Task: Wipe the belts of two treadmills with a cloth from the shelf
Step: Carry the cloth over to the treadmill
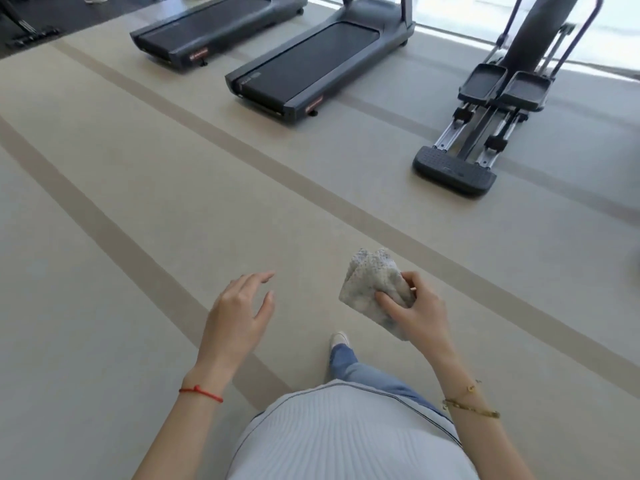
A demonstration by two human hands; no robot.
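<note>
Ahead of us on the gym floor [138, 237], from the head view, two treadmills lie well apart from our hands: the nearer treadmill [311, 67] with its dark belt [311, 60], and the farther treadmill [214, 26] to its left. Our right hand [412, 310] has its fingers curled round the speckled cloth [370, 289], which is bunched and folded in the grip. Our left hand [239, 313] hangs with fingers spread and relaxed, holding nothing.

We judge the cloth fetched and neither belt yet wiped. A loose fold could slip from the grip as we walk, and we could trip on the nearer treadmill's raised rear edge when stepping in. A stepper machine [485, 126] stands to the right, so the open floor between it and the nearer treadmill looks the better way in.
</note>
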